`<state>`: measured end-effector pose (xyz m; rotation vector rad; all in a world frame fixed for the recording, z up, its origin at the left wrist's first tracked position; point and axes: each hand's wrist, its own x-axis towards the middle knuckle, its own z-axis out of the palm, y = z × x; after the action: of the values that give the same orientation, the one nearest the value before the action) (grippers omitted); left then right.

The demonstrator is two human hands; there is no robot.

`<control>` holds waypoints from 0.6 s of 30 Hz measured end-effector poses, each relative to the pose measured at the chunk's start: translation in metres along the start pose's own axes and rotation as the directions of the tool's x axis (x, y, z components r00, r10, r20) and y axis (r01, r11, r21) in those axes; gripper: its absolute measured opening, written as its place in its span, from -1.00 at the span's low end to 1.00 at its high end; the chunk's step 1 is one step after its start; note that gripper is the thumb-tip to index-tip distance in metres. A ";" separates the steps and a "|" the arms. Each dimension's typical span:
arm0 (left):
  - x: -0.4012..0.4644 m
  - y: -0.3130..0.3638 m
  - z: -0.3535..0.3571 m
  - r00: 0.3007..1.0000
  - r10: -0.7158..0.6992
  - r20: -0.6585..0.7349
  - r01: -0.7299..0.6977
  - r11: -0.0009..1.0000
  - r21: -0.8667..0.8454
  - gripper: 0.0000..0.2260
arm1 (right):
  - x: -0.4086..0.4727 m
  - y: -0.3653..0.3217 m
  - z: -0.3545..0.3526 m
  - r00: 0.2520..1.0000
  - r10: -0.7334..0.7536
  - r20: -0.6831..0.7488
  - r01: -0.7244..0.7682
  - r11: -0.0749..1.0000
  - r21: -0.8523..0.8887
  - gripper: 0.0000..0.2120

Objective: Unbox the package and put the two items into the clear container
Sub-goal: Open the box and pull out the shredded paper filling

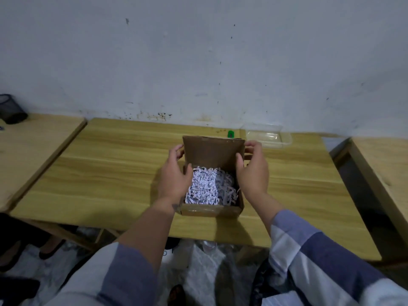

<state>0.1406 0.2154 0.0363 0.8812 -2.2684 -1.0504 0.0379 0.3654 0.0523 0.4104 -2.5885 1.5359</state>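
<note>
1. On the wooden table (123, 164), seen from the head camera, the cardboard box (210, 208) sits near the front edge with its lid flap (213, 151) standing upright at the far side.
2. Left hand (174, 173) holds the box's left wall and the lid's left edge, thumb hooked over the rim towards the inside, fingers curled loosely round the cardboard.
3. Right hand (254, 171) mirrors it on the right wall, thumb inside against the lid, fingers (254, 146) wrapped behind the flap's right edge.
4. Shredded paper (209, 186) fills the box to near the rim; the two items are not visible and are presumably buried under it.
5. Clear container (268, 135) lies beyond the box and to its right, against the wall (198, 51), long axis running left to right, open side up and apparently empty. A small green object (230, 133) sits just left of it.
6. Relation that matters: whatever is hidden lies straight below and between both thumbs, so either hand can dig down; the container is nearer the right hand, which looks better placed for carrying items across.
7. Judged stage: the box is open, nothing is unpacked yet.
</note>
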 end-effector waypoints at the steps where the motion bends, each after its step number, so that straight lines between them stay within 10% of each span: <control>1: 0.007 0.002 0.000 1.000 0.021 0.002 -0.021 0.999 0.026 -0.49 | 0.007 -0.001 0.002 1.000 -0.002 0.022 0.002 1.000 -0.019 -0.68; 18: 0.071 0.003 0.008 0.989 0.120 0.085 -0.134 0.972 0.191 -0.44 | 0.069 0.003 0.011 0.976 0.046 0.212 -0.033 0.997 -0.065 -0.40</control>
<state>0.0867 0.1696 0.0447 0.7722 -2.4866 -0.8259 -0.0288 0.3449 0.0602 0.5490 -2.8131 1.4960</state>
